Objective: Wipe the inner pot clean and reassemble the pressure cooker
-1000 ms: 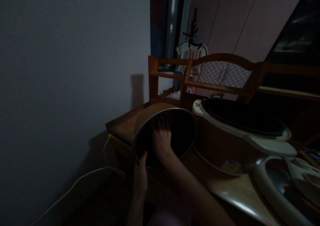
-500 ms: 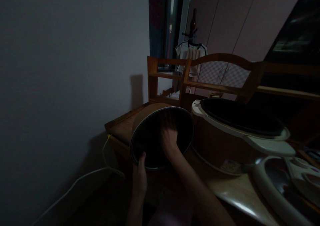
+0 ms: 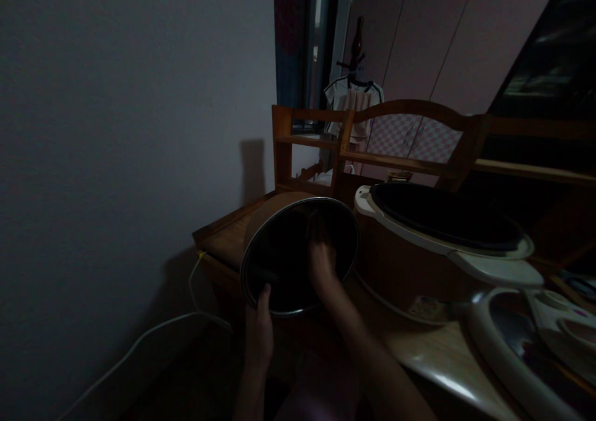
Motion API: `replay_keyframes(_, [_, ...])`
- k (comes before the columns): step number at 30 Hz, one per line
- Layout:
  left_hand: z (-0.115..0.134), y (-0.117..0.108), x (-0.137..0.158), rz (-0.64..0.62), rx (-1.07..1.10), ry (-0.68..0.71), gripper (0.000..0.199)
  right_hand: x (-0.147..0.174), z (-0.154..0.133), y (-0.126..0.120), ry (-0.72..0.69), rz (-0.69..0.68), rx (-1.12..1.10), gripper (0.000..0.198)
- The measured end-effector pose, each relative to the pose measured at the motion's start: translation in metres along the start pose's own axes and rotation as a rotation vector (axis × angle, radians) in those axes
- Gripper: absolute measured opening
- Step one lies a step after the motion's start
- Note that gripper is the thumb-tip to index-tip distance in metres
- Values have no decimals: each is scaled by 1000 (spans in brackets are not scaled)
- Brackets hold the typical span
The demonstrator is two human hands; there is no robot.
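Pot (image 3: 275,207) in the head view stands tilted at the left end of the wooden table (image 3: 437,349), with its dark mouth turned toward us and its tan outer wall facing up and away; we cannot tell whether its underside bears on the tabletop. Our left hand (image 3: 259,334) grips the pot at the lower left of its rim, with the thumb hooked over the edge onto the inner side; the remaining fingers are hidden behind the wall. Our right hand (image 3: 322,256) is inserted in the pot, toward the right side of the cavity, with the fingers pointing up and inward. These fingers are dark and blurred, so we cannot tell whether they are closed, hold an item or touch the lining. Just right of the pot we find the cooker body (image 3: 405,262), upright on the table, with a pale rim, a dark interior and a label (image 3: 426,307) low on its brown side. At the near right lies a lid-like part (image 3: 516,340) with a pale border and a dark panel. A wooden rack (image 3: 400,158) spans the rear of the table, and a white cord (image 3: 139,344) runs along the wall (image 3: 139,110) at our left.
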State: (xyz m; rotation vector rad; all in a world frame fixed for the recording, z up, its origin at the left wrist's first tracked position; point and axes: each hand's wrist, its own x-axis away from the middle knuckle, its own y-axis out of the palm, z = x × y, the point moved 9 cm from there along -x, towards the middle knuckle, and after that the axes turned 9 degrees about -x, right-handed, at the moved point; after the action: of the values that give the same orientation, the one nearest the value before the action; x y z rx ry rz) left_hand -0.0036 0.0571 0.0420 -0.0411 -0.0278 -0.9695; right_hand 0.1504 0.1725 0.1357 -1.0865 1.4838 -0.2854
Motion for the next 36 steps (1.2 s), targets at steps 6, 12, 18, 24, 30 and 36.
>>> replay_keyframes(6, [-1,5,0,-19,24,58,60,2,10,2,63,-13,8,84])
replay_keyframes(12, [-6,5,0,-2,-4,54,56,6,12,-1,30,23,-67,77])
replay_keyframes(18, [-1,5,1,-6,3,97,54,8,10,8,-3,-31,-78,81])
replay_keyframes(24, [-3,3,-4,4,40,104,59,-4,0,-5,-142,12,-93,82])
replay_keyframes(30, [1,3,-3,11,26,122,57,-6,-28,8,-294,-82,-94,78])
replay_keyframes(36, [12,3,4,-7,16,112,60,-1,-43,9,-323,-113,-150,80])
